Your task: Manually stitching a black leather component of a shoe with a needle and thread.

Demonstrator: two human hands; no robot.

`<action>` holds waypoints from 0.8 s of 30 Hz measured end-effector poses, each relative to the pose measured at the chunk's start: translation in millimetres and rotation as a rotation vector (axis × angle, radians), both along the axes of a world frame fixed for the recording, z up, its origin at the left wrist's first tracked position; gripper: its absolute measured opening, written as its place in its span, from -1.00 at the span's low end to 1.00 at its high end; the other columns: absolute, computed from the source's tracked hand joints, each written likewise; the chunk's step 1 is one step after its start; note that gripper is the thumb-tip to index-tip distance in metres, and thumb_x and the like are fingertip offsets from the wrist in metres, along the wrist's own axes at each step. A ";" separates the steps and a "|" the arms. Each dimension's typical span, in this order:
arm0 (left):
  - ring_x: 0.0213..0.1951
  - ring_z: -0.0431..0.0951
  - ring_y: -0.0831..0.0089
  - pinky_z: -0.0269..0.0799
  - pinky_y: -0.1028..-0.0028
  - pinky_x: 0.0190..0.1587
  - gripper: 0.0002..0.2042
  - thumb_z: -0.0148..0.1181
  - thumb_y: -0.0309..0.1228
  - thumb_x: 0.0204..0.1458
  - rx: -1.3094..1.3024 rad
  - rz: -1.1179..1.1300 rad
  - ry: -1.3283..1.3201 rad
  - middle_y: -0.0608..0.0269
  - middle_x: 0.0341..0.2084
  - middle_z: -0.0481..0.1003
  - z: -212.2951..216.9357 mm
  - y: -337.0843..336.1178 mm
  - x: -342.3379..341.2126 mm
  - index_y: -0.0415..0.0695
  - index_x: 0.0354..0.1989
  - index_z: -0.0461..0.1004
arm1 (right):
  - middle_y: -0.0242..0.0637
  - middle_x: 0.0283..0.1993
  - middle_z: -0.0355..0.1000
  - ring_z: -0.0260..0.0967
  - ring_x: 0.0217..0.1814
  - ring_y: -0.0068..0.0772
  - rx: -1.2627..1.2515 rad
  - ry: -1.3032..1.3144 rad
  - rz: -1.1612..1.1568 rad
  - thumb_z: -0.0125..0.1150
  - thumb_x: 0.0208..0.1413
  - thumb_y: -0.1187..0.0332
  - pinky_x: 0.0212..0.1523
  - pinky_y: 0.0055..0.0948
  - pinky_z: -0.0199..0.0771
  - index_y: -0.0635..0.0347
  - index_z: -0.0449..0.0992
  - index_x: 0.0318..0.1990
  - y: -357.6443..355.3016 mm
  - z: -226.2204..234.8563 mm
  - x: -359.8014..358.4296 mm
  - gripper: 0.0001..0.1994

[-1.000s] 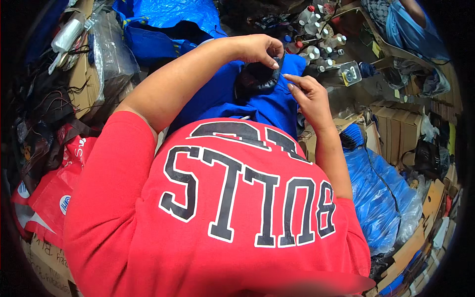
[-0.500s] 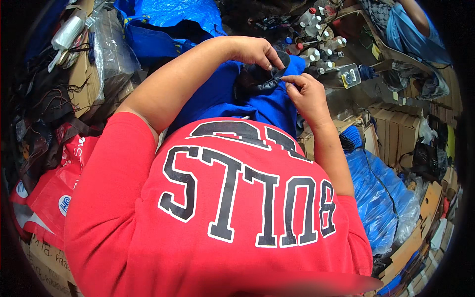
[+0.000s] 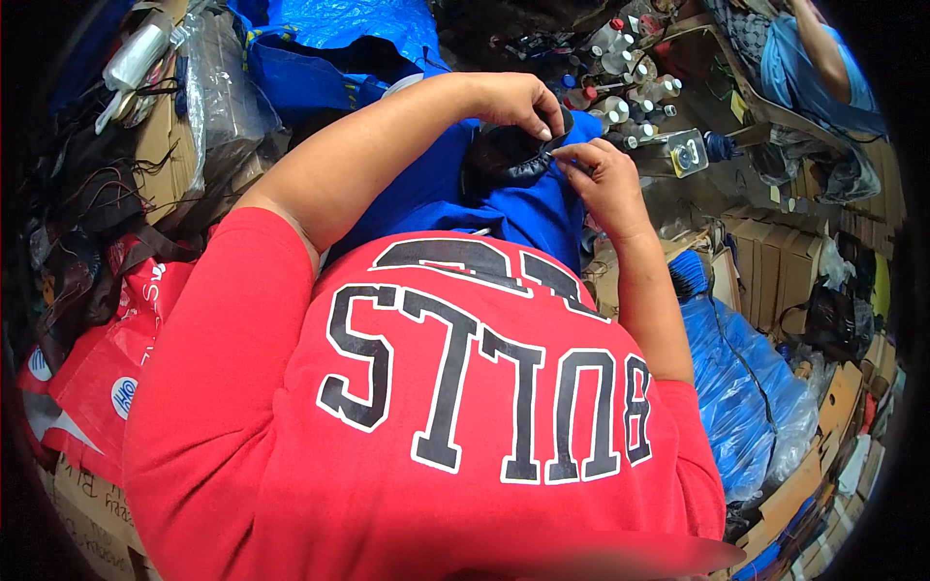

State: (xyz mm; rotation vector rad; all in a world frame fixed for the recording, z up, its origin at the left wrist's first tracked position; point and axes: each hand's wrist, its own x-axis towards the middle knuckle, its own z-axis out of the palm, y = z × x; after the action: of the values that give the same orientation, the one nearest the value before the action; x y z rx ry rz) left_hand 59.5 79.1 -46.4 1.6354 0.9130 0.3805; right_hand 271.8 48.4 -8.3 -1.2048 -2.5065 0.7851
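Note:
On my lap, over blue cloth [image 3: 383, 198], lies a black shiny leather-like piece [image 3: 523, 172] with a curved opening and a gathered rim; its exact kind is unclear. My left hand [image 3: 518, 102] reaches over it from above, its fingers bent down and closed at the rim of the opening. Close beside them, my right hand [image 3: 605, 184] pinches thumb and forefinger together at the rim's right side. Whatever sits in that pinch is too small to make out.
Several plastic bottles [image 3: 635, 97] stand beyond my right hand. A blue plastic-wrapped bundle [image 3: 731, 378] and cardboard boxes [image 3: 760, 257] lie at the right, a red bag [image 3: 116, 349] at the left. A blue bag [image 3: 320, 73] is at the back. Another person's arm [image 3: 823, 58] shows at the far right.
My left hand has shifted slightly to the right along the rim, and the black piece has tilted a little. My right hand stays almost in place. The other person's arm has moved.

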 end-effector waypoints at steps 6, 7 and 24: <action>-0.25 0.43 0.57 0.30 0.51 -0.08 -0.72 0.22 -0.44 -0.10 -0.060 -0.037 0.036 0.35 -0.36 0.52 3.7 1.0 1.3 -0.17 -0.16 0.50 | -0.23 -0.48 0.39 0.40 -0.43 -0.31 -0.090 0.102 -0.004 0.23 -0.12 0.42 -0.32 -0.46 0.37 0.07 0.59 -0.33 3.8 -7.7 -4.6 -0.86; -0.24 0.43 0.57 0.30 0.51 -0.07 -0.71 0.23 -0.44 -0.11 -0.053 -0.049 0.015 0.35 -0.35 0.51 -0.2 2.4 1.6 -0.16 -0.15 0.49 | -0.23 -0.48 0.39 0.40 -0.43 -0.31 -0.089 0.103 0.000 0.23 -0.12 0.42 -0.32 -0.46 0.37 0.07 0.59 -0.33 5.2 -11.2 -2.4 -0.86; -0.20 0.43 0.53 0.30 0.49 -0.06 -0.64 0.25 -0.52 -0.17 0.002 -0.066 -0.020 0.30 -0.28 0.51 -2.5 1.2 -2.1 -0.14 -0.10 0.48 | -0.44 -0.20 0.36 0.24 -0.08 -0.57 -0.877 0.396 -0.051 0.20 -0.02 0.39 0.03 -0.58 0.12 0.21 0.55 -0.17 29.1 -44.9 29.3 -0.76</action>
State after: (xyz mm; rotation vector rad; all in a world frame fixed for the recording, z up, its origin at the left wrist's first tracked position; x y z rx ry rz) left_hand 57.5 80.3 -48.9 1.6564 0.8422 0.3515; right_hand 301.0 77.5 -53.2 -1.1464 -1.8097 1.9944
